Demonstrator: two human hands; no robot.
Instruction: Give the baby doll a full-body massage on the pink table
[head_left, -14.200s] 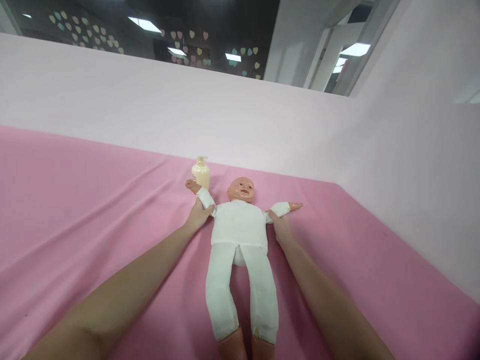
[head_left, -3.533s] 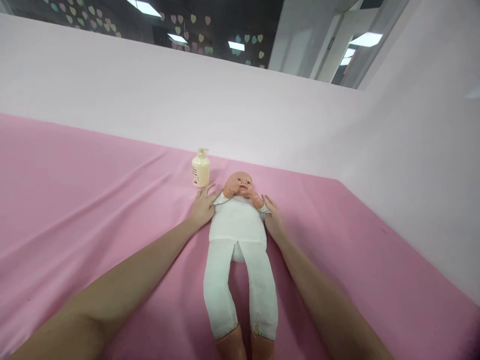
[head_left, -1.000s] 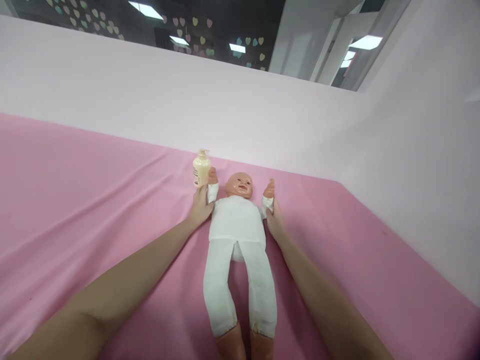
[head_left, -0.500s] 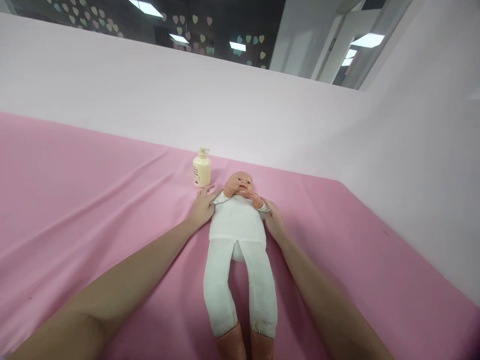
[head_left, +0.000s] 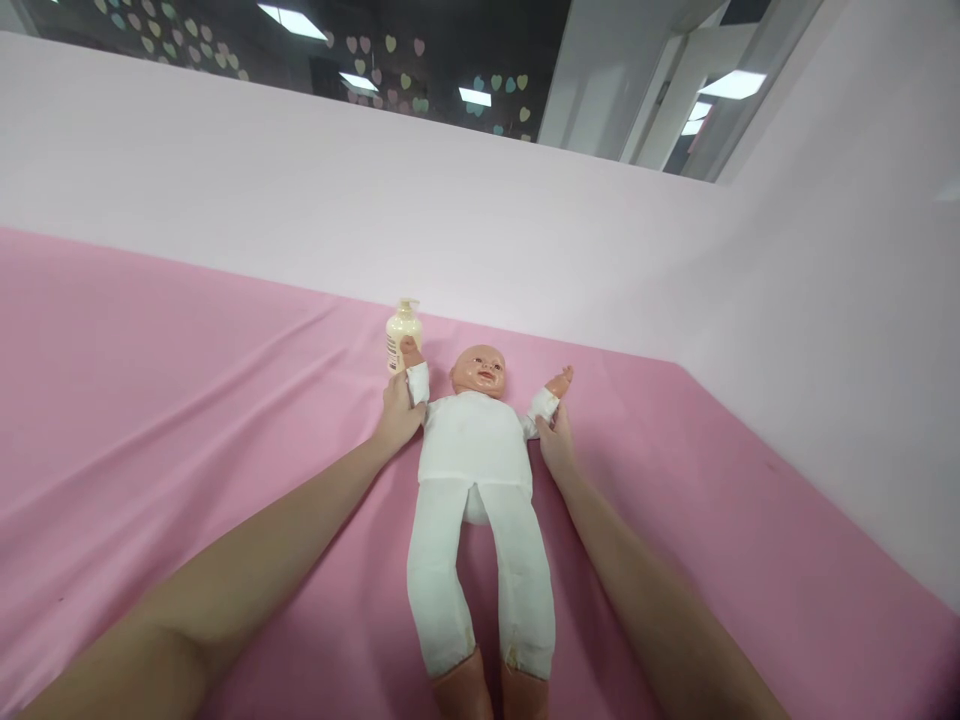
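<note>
Head view shows both hands closed on a doll's arms; the left hand [head_left: 399,412] has its fingers wrapped around the doll's arm at the white sleeve, holding it raised beside the head, and the right hand [head_left: 556,445] grips the other arm just below the cuff, angled out and up. The doll [head_left: 475,470] lies on its back in the middle of the pink cloth [head_left: 187,420], head away from the person and legs towards them, dressed in a white suit, both bare feet at the near edge of the picture.

From where I stand, the work in hand looks like moving the 2 arms together, and doing it well would mean a light hold around the forearm rather than a pinch at the wrist, both sides kept level, and the pivot taken at the shoulder so the soft body stays flat; the legs lie straight and need no steadying.

A cream pump bottle [head_left: 402,330] stands upright just behind the raised arm on the left, so close that I cannot tell whether the doll's small hand touches it; a wide swing there could knock it over. Beyond runs a pale pink wall [head_left: 300,190].
</note>
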